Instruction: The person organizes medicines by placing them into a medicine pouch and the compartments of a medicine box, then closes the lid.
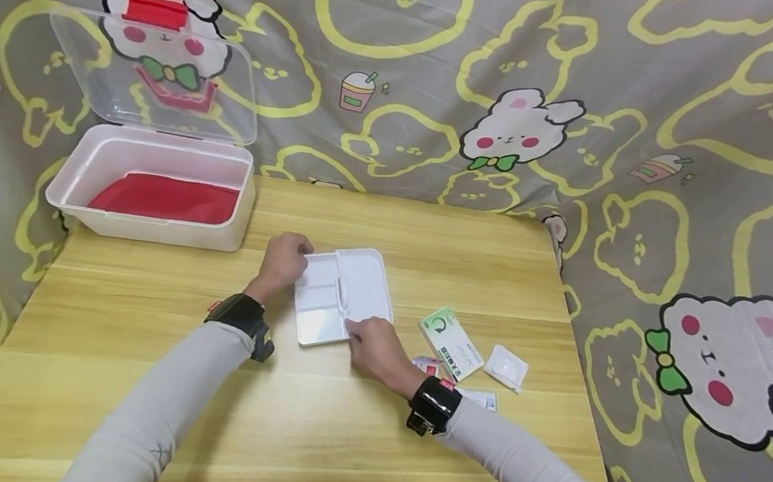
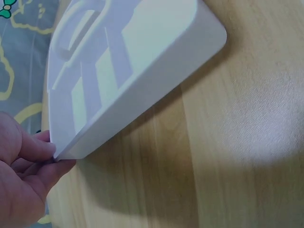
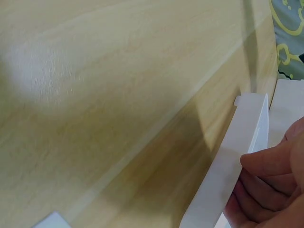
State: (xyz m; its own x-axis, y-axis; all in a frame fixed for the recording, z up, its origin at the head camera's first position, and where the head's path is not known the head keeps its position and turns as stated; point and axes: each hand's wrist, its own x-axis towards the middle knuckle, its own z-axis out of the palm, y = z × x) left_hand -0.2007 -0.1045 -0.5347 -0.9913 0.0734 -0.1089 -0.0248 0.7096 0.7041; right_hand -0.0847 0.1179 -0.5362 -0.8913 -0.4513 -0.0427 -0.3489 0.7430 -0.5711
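Observation:
A white divided tray (image 1: 369, 282) with several compartments lies at a slant over the middle of the wooden table. My left hand (image 1: 283, 263) pinches its far left corner between thumb and fingers; in the left wrist view that hand (image 2: 26, 166) grips the end of the tray's side wall (image 2: 147, 90). On the near side, my right hand (image 1: 380, 352) holds the edge close to the central divider. The right wrist view shows the thumb of this hand (image 3: 273, 185) against the tray's white wall (image 3: 228, 161), other fingers curled behind it.
Right of the tray lie a green-and-white box (image 1: 452, 344), a white packet (image 1: 507, 367) and two small packets partly behind my right arm. A translucent bin (image 1: 147, 229) with red material (image 1: 165, 198) inside stands back left, lid (image 1: 232, 91) raised. Patterned curtain (image 1: 405, 62) borders the table.

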